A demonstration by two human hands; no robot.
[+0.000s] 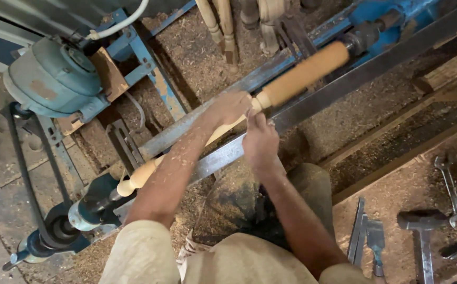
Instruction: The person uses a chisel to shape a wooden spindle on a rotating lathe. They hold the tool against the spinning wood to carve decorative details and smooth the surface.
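Right hand (260, 141) closed around a tool handle, mostly hidden in the fist, tip meeting the wooden spindle (270, 92) at its narrow neck. Left hand (231, 107) laid over the spindle just beside that neck, fingers curled on top; forearm dusted with shavings. Spindle mounted on the lathe, lying diagonally between the near-left drive end (84, 210) and far-right tailstock (368, 34). Steel tool rest bar (344, 87) runs alongside. Hammer (423, 223), wrench (449, 186), chisels (368, 236) lie right, on sawdust. Motor (52, 76) far left.
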